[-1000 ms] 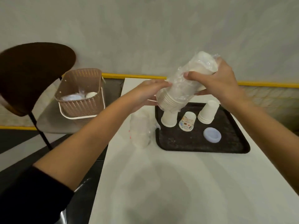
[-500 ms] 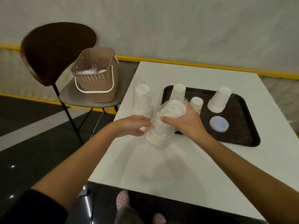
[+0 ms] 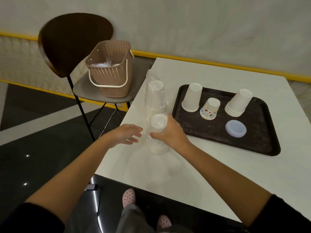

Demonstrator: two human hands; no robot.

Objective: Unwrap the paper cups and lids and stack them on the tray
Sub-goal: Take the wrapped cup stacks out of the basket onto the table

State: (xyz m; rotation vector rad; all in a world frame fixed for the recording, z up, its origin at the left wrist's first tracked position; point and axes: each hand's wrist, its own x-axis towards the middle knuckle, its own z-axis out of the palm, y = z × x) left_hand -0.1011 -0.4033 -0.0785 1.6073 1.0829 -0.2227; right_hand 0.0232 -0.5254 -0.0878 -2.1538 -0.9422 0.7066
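A wrapped cup stack (image 3: 158,122) held upright on the surface (image 3: 202,174)
The right hand (image 3: 170,134) curls round the stack, just left of the tray (image 3: 252,145); the left hand (image 3: 126,135) hovers beside it, fingers loosely spread, holding nothing. A second wrapped stack (image 3: 154,95) stands just behind.

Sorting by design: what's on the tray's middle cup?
Middle cup: colourful cartoon doodles on white; head view.

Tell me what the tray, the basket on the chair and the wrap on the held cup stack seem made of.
Tray: likely hard plastic, matte black, with pale scuffs.
Basket: moulded plastic, tan, perforated in a weave-like pattern.
Wrap gripped by the right hand: thin clear plastic film, glossy; it crinkles and the white cups show through.
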